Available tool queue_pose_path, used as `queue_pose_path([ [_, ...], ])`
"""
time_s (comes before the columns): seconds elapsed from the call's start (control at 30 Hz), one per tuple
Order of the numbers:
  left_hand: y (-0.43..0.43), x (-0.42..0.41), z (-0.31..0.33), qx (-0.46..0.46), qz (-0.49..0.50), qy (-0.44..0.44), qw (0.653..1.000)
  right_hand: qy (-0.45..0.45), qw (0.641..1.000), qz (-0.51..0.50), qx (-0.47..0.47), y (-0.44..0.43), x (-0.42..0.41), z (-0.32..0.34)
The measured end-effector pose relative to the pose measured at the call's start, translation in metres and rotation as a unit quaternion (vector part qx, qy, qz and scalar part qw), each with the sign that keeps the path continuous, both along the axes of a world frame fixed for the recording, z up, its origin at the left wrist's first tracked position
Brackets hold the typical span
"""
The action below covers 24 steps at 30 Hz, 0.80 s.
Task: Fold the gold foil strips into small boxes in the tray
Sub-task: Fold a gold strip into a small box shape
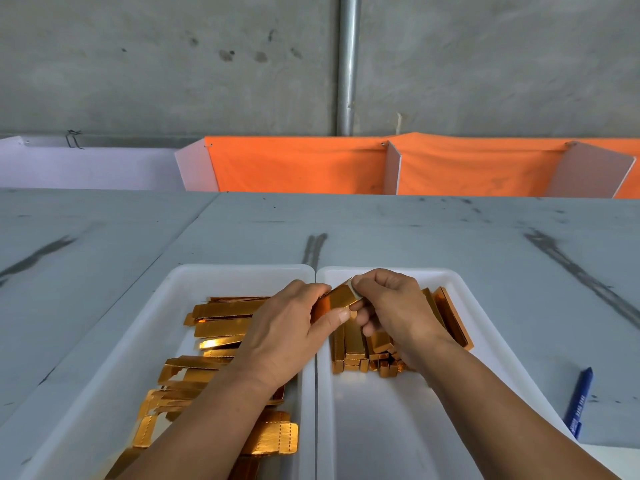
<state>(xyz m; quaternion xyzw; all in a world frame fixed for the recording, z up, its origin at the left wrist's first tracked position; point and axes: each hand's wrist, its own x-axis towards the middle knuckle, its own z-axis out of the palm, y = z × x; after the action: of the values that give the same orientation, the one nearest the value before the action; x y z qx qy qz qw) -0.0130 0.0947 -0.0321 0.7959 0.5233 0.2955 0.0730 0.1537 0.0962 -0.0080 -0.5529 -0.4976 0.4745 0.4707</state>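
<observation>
Left grip point(287, 327), right grip point(398, 306) tight on gold box point(341, 299) above trays point(242, 270); pen point(580, 403) aside.

Two bare hands, left hand point(280, 327) and right hand point(394, 306), bare forearms uncovered to the frame's edge, short plain nails on the fingers point(341, 315)

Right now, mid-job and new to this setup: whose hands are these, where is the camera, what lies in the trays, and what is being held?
No machine here: one head-worn camera looks down at a person's bare hands. The left hand and right hand both grip one gold foil piece with curled fingers, above two white trays on a grey table. The left tray holds flat strips; the right tray holds folded boxes. A blue pen lies at the right.
</observation>
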Motion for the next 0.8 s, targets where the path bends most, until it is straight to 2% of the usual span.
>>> queue_pose_path([
  [0.13, 0.0008, -0.0013, 0.0012, 0.024, 0.002, 0.014, 1.0, 0.02, 1.0, 0.002, 0.0, -0.0012, 0.0001, 0.0008],
  [0.43, 0.0007, -0.0011, 0.0038, 0.03, 0.014, -0.042, 0.999, 0.026, 0.999, -0.014, 0.033, 0.0, 0.0001, 0.0001],
  [0.63, 0.0032, -0.0033, 0.0022, 0.024, 0.072, -0.052, 0.996, -0.05, 0.991, -0.032, 0.116, -0.0028, -0.0006, -0.0037],
  [0.8, 0.0042, -0.0032, 0.001, 0.034, 0.08, -0.041, 0.995, -0.131, 0.981, -0.031, 0.139, -0.0022, -0.0044, -0.0071],
])
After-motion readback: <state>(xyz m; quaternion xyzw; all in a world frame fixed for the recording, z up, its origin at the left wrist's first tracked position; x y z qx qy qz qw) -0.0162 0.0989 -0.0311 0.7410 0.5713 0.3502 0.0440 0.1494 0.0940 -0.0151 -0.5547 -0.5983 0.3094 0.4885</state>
